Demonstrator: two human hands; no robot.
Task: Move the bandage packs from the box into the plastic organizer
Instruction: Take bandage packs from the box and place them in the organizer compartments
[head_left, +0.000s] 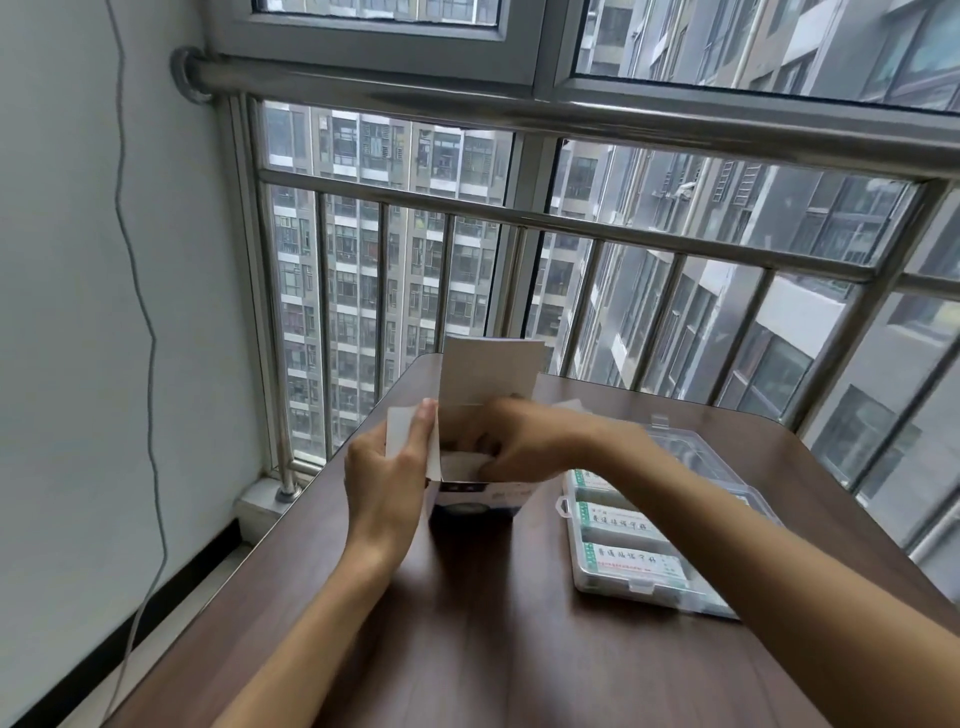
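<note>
A white cardboard box (480, 496) with a dark blue lower front stands open on the table, its lid flap upright at the back. My left hand (387, 475) grips the box's left side flap, thumb on the flap. My right hand (519, 439) reaches into the box's opening, fingers curled down around a white bandage pack (462, 460) inside; the grip itself is partly hidden. To the right lies the clear plastic organizer (644, 584), lid open, with bandage packs (621, 522) in its compartments under my right forearm.
The dark wood table (467, 623) has a rounded far corner near a metal window railing (519, 218). A white wall stands at the left with a thin grey cable (150, 364) hanging down it. The organizer's open lid (691, 447) lies behind it.
</note>
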